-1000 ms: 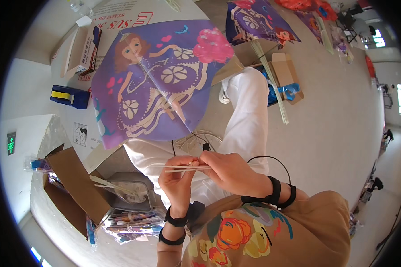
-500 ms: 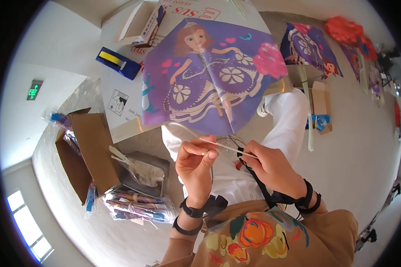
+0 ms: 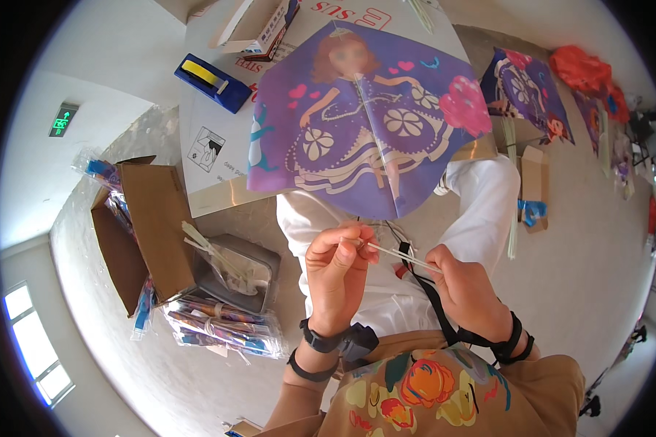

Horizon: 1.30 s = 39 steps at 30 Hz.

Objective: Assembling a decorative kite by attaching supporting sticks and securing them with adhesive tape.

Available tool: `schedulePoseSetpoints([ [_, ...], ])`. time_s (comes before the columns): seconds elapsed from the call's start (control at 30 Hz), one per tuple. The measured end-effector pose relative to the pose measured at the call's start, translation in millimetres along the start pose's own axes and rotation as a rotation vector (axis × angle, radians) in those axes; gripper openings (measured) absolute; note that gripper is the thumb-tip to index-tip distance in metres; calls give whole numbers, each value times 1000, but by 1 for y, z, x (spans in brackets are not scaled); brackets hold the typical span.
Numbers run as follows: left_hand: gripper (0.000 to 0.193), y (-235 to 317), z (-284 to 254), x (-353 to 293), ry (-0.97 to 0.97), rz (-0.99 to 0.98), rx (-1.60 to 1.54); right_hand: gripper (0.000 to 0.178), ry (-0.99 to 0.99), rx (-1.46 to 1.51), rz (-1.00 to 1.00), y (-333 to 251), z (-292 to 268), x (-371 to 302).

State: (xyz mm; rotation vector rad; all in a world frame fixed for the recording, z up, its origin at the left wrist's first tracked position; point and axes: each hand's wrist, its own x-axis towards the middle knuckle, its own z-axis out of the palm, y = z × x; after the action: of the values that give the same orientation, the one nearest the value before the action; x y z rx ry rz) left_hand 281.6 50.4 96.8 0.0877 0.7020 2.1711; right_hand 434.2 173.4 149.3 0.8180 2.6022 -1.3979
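Observation:
My left hand (image 3: 335,277) is closed in a pinch, thumb and fingertips on the left ends of thin pale sticks (image 3: 404,257). The other ends are gripped by my right hand (image 3: 468,293), so the sticks slant between both hands above my lap. At least two run side by side; their ends are hidden by my fingers. Just beyond my hands lies a purple kite sheet (image 3: 346,149) printed with a figure in a gown, a straight line running down its middle. It rests on a pale board (image 3: 222,198) across my knees.
A blue tape dispenser (image 3: 226,93) and an open small box (image 3: 249,35) sit on the board. At left stand a cardboard box (image 3: 157,226), a grey bin (image 3: 271,280) with pale sticks, and plastic-wrapped packs (image 3: 222,326). Another kite sheet (image 3: 528,91) and a red bag (image 3: 579,69) lie right.
The fingers of my left hand have drawn together around the sticks' ends, and a second stick now shows beside the first. The whole view has shifted slightly.

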Motion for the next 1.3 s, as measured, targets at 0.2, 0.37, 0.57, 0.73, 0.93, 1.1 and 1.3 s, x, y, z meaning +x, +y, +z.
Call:
schedulePoseSetpoints([
  [0.2, 18, -5, 2, -1, -6, 100, 145, 17, 12, -55, -72, 2, 4, -3],
  [0.37, 18, -5, 7, -3, 15, 189, 250, 18, 7, -47, -72, 3, 4, -4],
  [0.57, 17, -7, 10, -4, 54, 359, 461, 18, -16, -60, -29, 4, 5, -5],
  [0.73, 15, -4, 10, -5, 32, 504, 741, 18, -20, -80, -9, 6, 6, -7],
  [0.93, 18, -1, 6, -4, -50, 618, 901, 20, -36, -53, 2, 9, 7, -10],
  [1.1, 22, 4, 13, -4, -102, 666, 1006, 22, -25, -62, -1, 12, 7, -11],
  [1.3, 28, 14, 16, -2, -194, 783, 1252, 24, -19, -111, 1, 15, 6, -13],
])
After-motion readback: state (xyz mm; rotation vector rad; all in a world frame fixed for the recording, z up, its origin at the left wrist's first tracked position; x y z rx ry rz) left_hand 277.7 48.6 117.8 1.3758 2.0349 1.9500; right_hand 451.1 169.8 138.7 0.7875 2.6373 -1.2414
